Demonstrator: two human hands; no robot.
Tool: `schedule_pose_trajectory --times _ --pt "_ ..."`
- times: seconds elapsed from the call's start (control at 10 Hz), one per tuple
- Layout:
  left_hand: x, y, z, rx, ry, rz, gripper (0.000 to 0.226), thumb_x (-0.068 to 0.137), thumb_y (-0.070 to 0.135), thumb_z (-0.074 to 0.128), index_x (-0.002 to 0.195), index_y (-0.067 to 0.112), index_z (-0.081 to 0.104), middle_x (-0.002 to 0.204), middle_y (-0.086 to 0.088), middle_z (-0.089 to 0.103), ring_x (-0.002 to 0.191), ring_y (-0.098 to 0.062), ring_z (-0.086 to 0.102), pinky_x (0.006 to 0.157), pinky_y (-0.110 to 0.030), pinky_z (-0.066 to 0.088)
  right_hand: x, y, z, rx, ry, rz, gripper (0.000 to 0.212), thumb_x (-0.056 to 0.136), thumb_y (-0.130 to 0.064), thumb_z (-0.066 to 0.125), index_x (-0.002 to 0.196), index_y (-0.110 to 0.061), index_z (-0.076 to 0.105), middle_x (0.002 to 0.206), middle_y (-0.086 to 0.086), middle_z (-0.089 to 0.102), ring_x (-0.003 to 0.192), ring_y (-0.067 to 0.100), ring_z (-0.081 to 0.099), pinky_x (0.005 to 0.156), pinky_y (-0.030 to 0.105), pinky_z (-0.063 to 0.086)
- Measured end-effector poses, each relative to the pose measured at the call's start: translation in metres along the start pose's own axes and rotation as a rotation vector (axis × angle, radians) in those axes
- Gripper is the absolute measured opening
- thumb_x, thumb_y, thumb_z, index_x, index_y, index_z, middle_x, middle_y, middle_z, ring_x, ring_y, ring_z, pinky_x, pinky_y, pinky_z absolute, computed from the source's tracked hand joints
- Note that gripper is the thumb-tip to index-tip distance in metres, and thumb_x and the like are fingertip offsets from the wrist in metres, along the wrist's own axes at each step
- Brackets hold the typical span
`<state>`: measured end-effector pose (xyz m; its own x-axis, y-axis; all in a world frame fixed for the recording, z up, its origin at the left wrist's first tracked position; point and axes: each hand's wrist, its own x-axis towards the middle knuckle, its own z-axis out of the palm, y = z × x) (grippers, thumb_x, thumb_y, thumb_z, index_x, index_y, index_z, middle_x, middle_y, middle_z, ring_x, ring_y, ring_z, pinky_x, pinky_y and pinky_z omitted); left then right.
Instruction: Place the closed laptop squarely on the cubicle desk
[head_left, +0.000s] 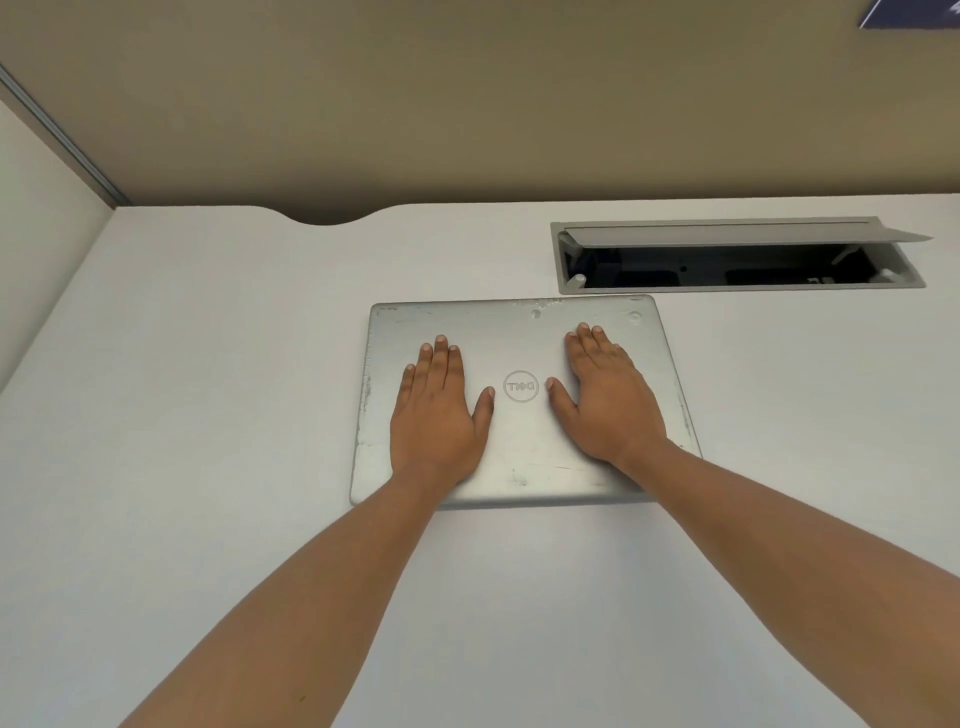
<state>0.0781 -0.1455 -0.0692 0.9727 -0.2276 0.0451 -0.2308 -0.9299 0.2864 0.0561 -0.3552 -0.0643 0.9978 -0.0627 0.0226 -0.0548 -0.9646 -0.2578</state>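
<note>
While both palms are pressing flat, the left hand (439, 410) and right hand (605, 397) are lying spread, fingers extended and gripping nothing, on the lid of the closed silver laptop (522, 441). The laptop is sitting flat on the white desk (208, 389), just before the open cable tray (737, 254).

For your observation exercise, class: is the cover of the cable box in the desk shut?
No: the cable box behind the laptop has its flap raised, showing the dark cavity inside.
</note>
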Motion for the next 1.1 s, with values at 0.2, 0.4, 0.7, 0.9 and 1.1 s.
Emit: schedule_pose_trajectory --times 0.2,0.4,0.7,0.9,1.1 --pt "0.0 0.001 0.001 0.009 0.002 -0.006 0.071 0.097 0.052 0.024 0.153 0.009 0.017 0.164 -0.006 0.013 0.151 -0.02 0.007 0.123 -0.036 0.006 0.003 0.003 0.001 0.003 0.003 -0.009 0.072 0.094 -0.051 0.032 0.152 -0.01 0.022 0.162 0.008 0.021 0.15 0.018 0.012 0.122 0.034 0.009" --pt "0.0 0.002 0.002 0.015 -0.011 -0.014 0.071 0.097 0.051 0.023 0.153 0.009 0.015 0.164 -0.006 0.011 0.151 -0.019 0.005 0.123 -0.036 0.005 0.004 0.003 0.0 0.004 0.001 -0.021 0.072 0.094 -0.05 0.035 0.152 -0.009 0.023 0.161 0.008 0.022 0.15 0.018 0.012 0.122 0.033 0.009" --pt "0.002 0.004 -0.001 0.02 -0.048 -0.009 0.065 0.1 0.045 0.02 0.154 0.009 0.012 0.165 -0.005 0.006 0.151 -0.018 0.001 0.123 -0.036 0.002 0.005 0.002 -0.002 0.006 -0.016 -0.016 0.07 0.096 -0.048 0.033 0.152 -0.009 0.021 0.162 0.008 0.02 0.15 0.019 0.011 0.122 0.034 0.009" --pt "0.004 0.004 -0.01 0.002 -0.129 -0.003 0.056 0.103 0.031 0.015 0.154 0.01 0.006 0.165 -0.004 0.0 0.151 -0.016 -0.004 0.123 -0.033 0.0 0.005 0.0 -0.014 0.07 -0.097 -0.005 0.055 0.102 -0.026 0.029 0.152 -0.008 0.02 0.163 0.008 0.016 0.15 0.018 0.01 0.122 0.032 0.007" --pt "0.009 0.005 -0.041 0.1 -0.051 0.055 0.055 0.103 0.025 0.013 0.153 0.006 0.004 0.165 -0.007 -0.001 0.151 -0.019 -0.004 0.123 -0.033 -0.001 0.002 -0.002 -0.047 0.014 -0.01 -0.019 0.053 0.102 -0.018 0.024 0.154 -0.011 0.014 0.164 0.003 0.007 0.15 0.016 0.005 0.12 0.032 0.015"
